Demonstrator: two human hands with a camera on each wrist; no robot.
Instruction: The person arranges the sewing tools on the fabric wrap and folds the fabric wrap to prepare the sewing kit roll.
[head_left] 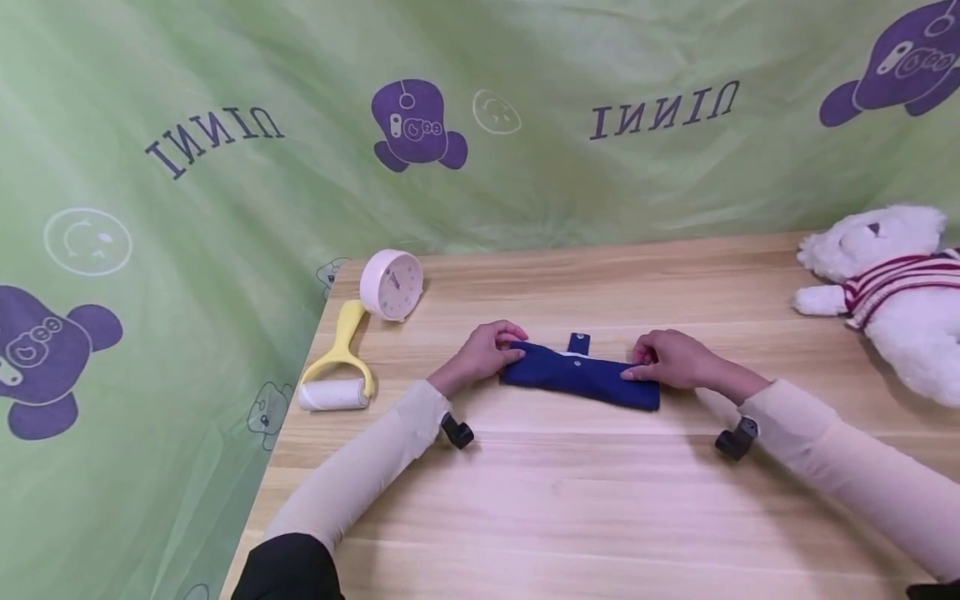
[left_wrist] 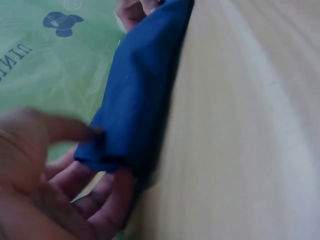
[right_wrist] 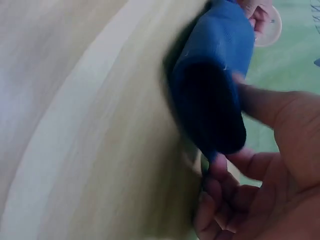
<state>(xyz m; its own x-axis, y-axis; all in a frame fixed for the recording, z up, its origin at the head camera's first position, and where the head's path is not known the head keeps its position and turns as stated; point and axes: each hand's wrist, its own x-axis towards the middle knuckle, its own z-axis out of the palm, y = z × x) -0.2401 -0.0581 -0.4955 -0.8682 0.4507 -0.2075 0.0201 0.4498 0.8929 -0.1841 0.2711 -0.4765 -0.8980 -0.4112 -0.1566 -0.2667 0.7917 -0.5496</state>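
A long, folded navy-blue cloth [head_left: 577, 377] with a snap stud on its upper face lies across the table between both hands. A short snap tab [head_left: 579, 342] sticks out from its far edge, beside a sliver of white. My left hand [head_left: 486, 353] pinches the left end, thumb on top and fingers below, as the left wrist view also shows at the cloth's end [left_wrist: 127, 110]. At the opposite end my right hand [head_left: 678, 358] grips the cloth between thumb and fingers. In the right wrist view that end of the cloth [right_wrist: 207, 107] gapes like a flattened tube.
A yellow-handled lint roller [head_left: 333, 393] lies by the table's left edge, with a round pink clock [head_left: 392, 285] behind it. On the right a white plush bear [head_left: 892, 304] in a striped top lies down. A green printed curtain [head_left: 525, 183] hangs behind the wooden table [head_left: 570, 500].
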